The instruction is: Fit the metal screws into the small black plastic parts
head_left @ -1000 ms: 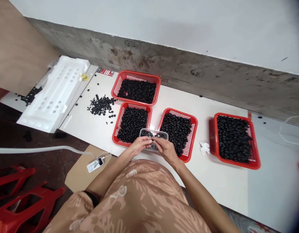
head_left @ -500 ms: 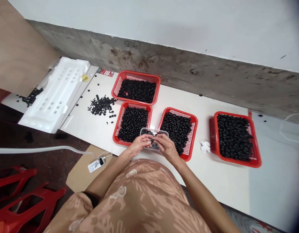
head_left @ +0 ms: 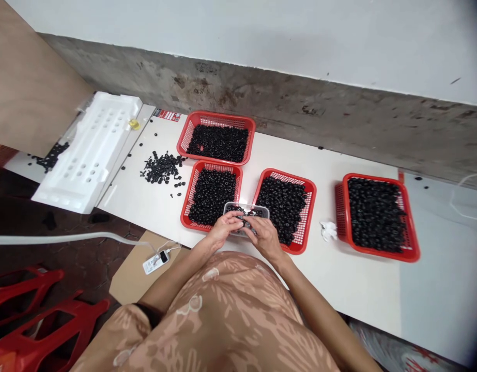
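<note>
Small black rings [head_left: 244, 211] lie in the clear plastic tub [head_left: 263, 213] right in front of me, and it sits over the gap between two red mesh baskets, across the corner of the one on the left and the edge of the one on the right. I can't tell whether it rests on them or my hands carry it. My left hand [head_left: 224, 227] and right hand [head_left: 265, 237] are both at its near side, close together, with the fingers curled in over the rim. My right fingertips [head_left: 250, 226] dip toward the rings, but I can't tell if they're pinching one.

Those two baskets, the left basket [head_left: 217, 163] and the right basket [head_left: 288, 174], are heaped with the same black rings. So are the far basket [head_left: 216, 113], near the table's back edge, and the end basket [head_left: 378, 176], off to my right. A loose scatter of rings [head_left: 163, 168] lies on the white table [head_left: 339, 289] to my left, toward the white foam tray [head_left: 87, 155].
</note>
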A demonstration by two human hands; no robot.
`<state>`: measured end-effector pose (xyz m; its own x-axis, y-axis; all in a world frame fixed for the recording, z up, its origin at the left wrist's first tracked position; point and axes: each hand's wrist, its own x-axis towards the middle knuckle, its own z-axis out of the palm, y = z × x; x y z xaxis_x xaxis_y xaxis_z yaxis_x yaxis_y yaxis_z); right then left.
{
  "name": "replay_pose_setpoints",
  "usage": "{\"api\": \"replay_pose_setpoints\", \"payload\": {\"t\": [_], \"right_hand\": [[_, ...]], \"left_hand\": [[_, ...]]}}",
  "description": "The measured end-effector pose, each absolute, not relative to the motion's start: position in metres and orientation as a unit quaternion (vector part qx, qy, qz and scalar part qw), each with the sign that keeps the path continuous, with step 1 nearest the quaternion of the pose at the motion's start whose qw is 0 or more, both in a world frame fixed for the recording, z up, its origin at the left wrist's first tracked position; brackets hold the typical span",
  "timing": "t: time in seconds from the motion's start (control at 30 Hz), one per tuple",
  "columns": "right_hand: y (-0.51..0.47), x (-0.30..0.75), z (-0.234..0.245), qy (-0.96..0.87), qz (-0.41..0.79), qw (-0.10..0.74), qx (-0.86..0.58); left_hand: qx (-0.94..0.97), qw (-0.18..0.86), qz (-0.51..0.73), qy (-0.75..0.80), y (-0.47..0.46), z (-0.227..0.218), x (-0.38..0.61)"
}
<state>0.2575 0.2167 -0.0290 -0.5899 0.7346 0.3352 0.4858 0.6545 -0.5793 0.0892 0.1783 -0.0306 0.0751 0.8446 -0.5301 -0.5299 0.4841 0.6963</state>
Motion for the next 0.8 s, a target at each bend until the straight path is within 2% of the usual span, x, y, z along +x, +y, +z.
{"api": "replay_pose_setpoints", "payload": {"t": [0.1,0.33,0.63,0.8], "right_hand": [[0.216,0.254,-0.029,-0.867,0.171,0.288,-0.367],[0.218,0.250,-0.025,-0.874,0.160,0.286,-0.359],[0.224,0.242,-0.023,-0.898,0.125,0.220,-0.359],[0.220,0.237,-0.022,-0.891,0.112,0.227,-0.377]], "left_hand": [[0.168,0.712,0.480,0.484,0.180,-0.029,0.090],[0.153,0.738,0.434,0.494,0.182,-0.030,0.089],[0.271,0.662,0.453,0.532,0.184,-0.025,0.093],[0.322,0.611,0.445,0.570,0.182,-0.022,0.094]]}}
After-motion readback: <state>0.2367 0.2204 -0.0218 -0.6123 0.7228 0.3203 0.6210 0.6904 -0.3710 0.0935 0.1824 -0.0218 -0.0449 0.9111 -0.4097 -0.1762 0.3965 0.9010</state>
